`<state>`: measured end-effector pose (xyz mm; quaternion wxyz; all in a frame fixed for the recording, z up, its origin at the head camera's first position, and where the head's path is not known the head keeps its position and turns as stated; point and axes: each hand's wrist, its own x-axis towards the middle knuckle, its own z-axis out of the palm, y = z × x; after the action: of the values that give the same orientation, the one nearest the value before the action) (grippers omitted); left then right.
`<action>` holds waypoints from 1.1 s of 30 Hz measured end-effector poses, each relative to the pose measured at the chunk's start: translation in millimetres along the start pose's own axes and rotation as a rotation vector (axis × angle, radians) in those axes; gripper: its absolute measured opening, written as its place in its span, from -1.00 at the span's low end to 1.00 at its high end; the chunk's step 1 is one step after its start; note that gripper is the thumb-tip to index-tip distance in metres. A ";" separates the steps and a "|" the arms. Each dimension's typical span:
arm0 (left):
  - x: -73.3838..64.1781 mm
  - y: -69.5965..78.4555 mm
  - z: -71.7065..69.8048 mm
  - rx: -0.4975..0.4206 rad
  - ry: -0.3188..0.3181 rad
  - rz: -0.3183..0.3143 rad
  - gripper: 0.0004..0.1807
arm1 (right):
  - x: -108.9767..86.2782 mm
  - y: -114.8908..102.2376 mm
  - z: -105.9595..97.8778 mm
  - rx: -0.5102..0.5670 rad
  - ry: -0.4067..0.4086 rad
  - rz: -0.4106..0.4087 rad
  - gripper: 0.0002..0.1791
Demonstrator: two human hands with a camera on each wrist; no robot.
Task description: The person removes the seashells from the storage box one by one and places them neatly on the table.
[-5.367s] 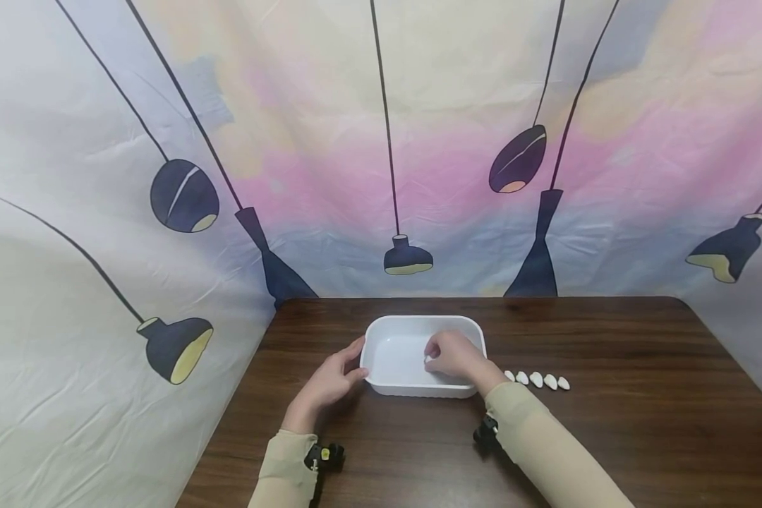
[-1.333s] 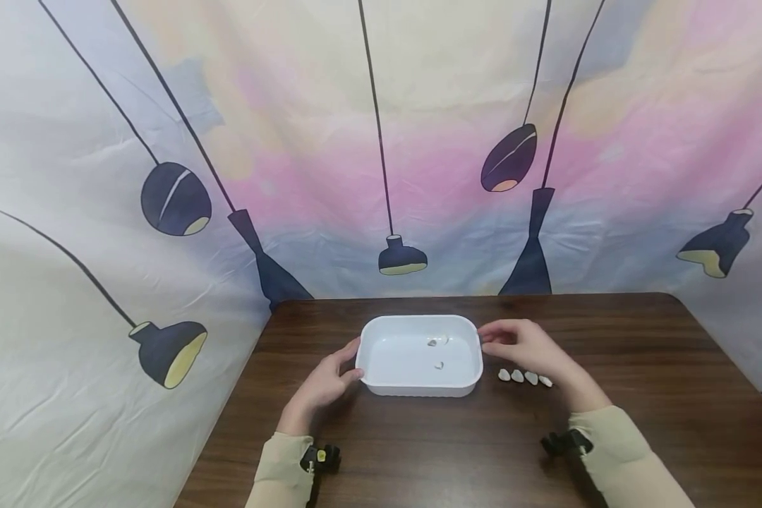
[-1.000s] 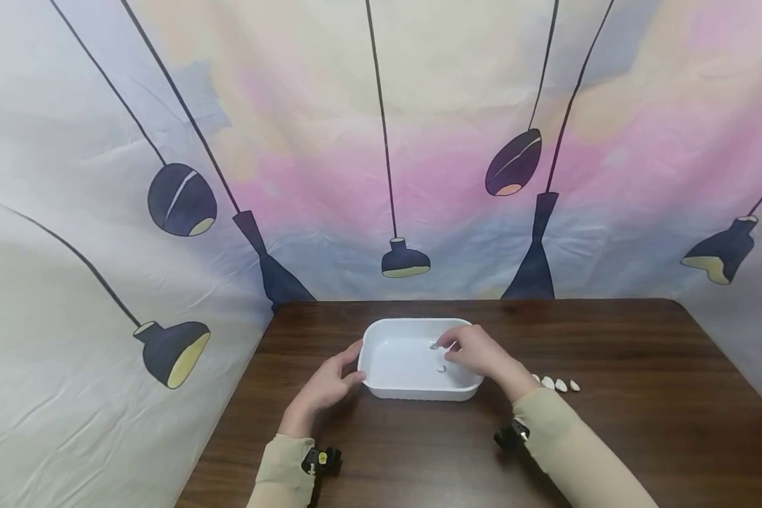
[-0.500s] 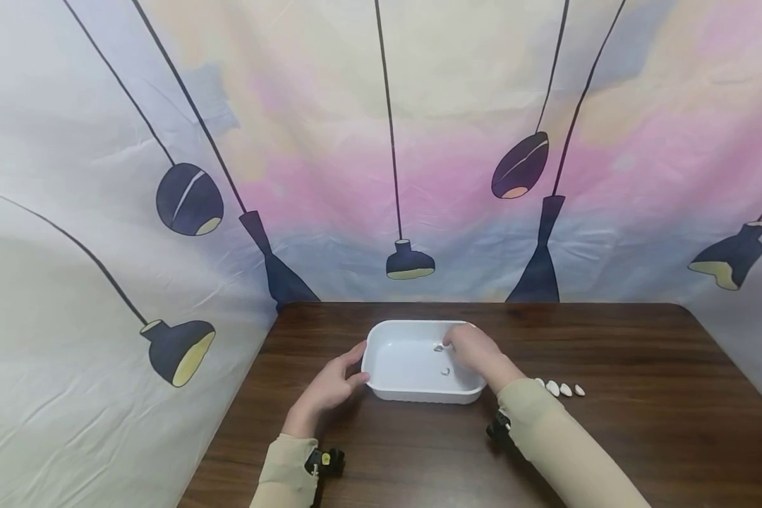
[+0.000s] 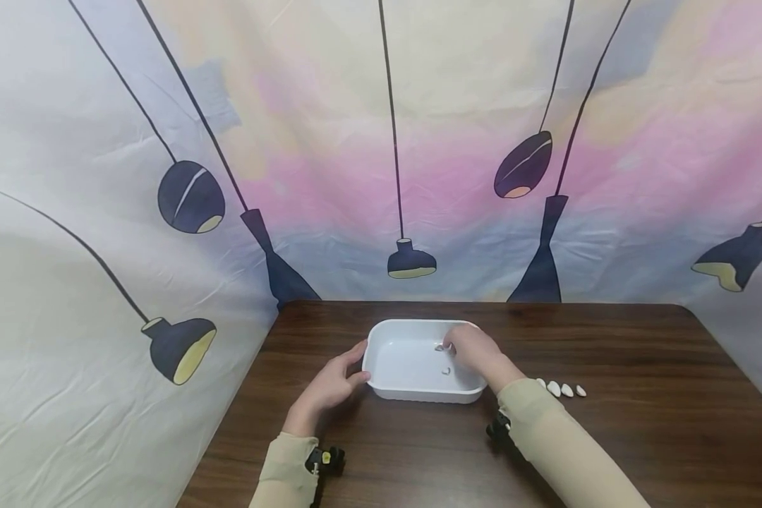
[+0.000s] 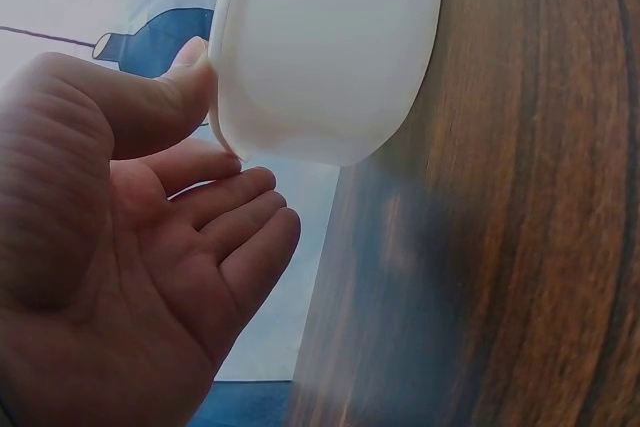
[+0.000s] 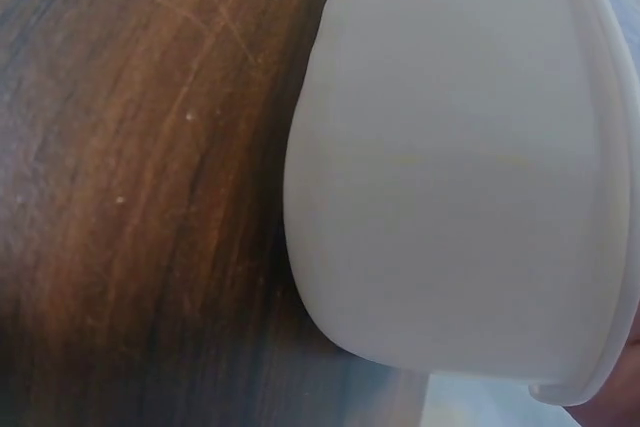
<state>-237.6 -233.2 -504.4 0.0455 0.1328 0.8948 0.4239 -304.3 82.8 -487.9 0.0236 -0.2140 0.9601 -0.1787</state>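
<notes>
A white rectangular dish [image 5: 406, 395] stands on the brown table. At its left end my left hand [image 5: 330, 384] grips the rim between thumb and index finger; its other fingers are loosely bent, as the left wrist view shows on the hand [image 6: 130, 197]. My right hand [image 5: 476, 353] reaches over the right side into the dish, fingers bent down and their tips hidden. I cannot tell whether they hold something. Beside them in the dish lie small shell-like pieces, one brownish piece [image 5: 439, 347] and one white piece [image 5: 446, 371].
Several small white shell-like pieces [image 5: 567, 389] lie in a row on the table [image 5: 660, 423], right of the dish and partly behind the right sleeve [image 5: 546, 423]. A painted cloth [image 5: 330, 176] hangs behind the table. The dish's outer wall [image 7: 460, 167] fills the right wrist view.
Since 1.3 s ago my right hand has moved from outside the right rim into the dish and its fingers have bent down. It stays nearly still over the last half second.
</notes>
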 end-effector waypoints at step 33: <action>-0.7 -0.7 0.1 -0.003 0.000 -0.002 -0.25 | 4.5 2.1 4.5 -0.048 -0.078 0.032 -0.91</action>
<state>-237.1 -233.8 -505.1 0.0462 0.1316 0.8942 0.4253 -308.7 81.2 -492.7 0.0589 -0.2060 0.9657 -0.1465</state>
